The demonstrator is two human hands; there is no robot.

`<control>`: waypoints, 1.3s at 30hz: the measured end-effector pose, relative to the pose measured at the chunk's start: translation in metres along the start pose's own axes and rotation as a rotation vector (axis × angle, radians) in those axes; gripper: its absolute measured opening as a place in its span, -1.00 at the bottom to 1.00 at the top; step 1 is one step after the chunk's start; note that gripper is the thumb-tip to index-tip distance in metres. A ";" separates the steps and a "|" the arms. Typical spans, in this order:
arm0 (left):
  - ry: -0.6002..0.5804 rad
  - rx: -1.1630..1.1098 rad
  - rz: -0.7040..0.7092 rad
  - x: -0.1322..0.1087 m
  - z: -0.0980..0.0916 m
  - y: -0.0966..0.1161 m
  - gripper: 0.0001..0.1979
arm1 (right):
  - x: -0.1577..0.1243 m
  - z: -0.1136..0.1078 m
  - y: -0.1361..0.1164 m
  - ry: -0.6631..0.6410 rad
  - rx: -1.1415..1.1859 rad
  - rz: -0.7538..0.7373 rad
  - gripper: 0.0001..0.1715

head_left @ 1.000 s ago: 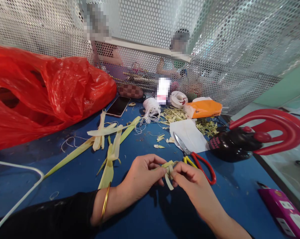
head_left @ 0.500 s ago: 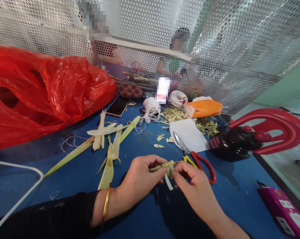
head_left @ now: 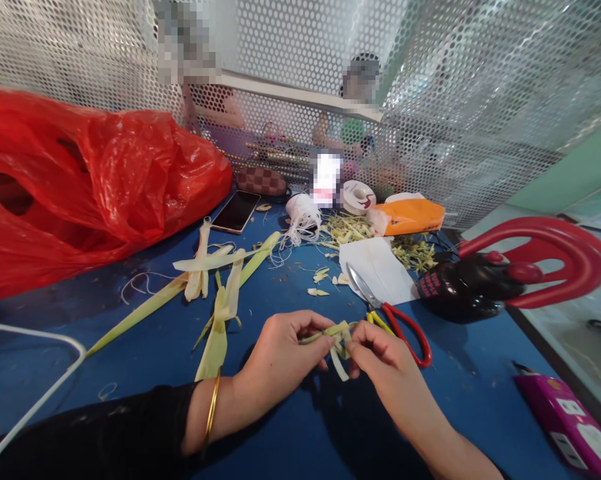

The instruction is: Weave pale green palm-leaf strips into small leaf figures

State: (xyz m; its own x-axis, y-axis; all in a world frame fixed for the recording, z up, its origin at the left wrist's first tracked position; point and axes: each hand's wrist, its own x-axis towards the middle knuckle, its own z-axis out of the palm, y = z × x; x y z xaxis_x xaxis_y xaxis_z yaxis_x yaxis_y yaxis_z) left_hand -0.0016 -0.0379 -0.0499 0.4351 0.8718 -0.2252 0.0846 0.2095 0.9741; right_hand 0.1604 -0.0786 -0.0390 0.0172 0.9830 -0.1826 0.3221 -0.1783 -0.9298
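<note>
Between my two hands is a small piece of folded pale-green leaf strips (head_left: 339,360), one loose end hanging down. My left hand (head_left: 290,353), with a gold bangle at the wrist, pinches it between thumb and fingers. From the other side, my right hand (head_left: 383,353) grips the strip's right part with thumb and forefinger. Just beyond the right hand lie red-handled scissors (head_left: 410,333), blades resting on a white paper (head_left: 378,267). A yellow-handled tool (head_left: 379,323) is partly hidden by that hand. Longer pale leaf strips (head_left: 214,343) lie crossed on the blue table left of my hands.
A red plastic bag (head_left: 130,173) fills the left. Behind are a phone (head_left: 236,212), white string (head_left: 303,217), a tape roll (head_left: 358,198), an orange packet (head_left: 413,217) and dried plant scraps (head_left: 348,228). On the right stand a black red-handled object (head_left: 463,290) and a purple power strip (head_left: 565,420).
My right thumb and fingers have shifted slightly on the leaf strips, and a gap between the folds shows more clearly. My left hand stays nearly in place.
</note>
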 end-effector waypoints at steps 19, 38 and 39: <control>0.016 0.058 0.031 -0.002 -0.001 0.002 -0.81 | 0.000 0.002 -0.005 -0.081 0.043 -0.026 -0.67; 0.023 -0.023 -0.057 0.001 0.001 0.006 -0.83 | 0.000 0.004 0.000 0.002 0.125 0.006 -0.66; 0.021 -0.022 -0.059 0.001 0.001 0.006 -0.83 | 0.000 0.004 0.000 -0.003 0.120 0.005 -0.66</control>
State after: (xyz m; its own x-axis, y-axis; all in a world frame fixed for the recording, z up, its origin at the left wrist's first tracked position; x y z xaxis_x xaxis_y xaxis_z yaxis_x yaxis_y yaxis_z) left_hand 0.0004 -0.0365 -0.0445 0.4109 0.8667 -0.2828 0.0895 0.2703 0.9586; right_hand 0.1568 -0.0784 -0.0400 0.0154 0.9821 -0.1879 0.2065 -0.1870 -0.9604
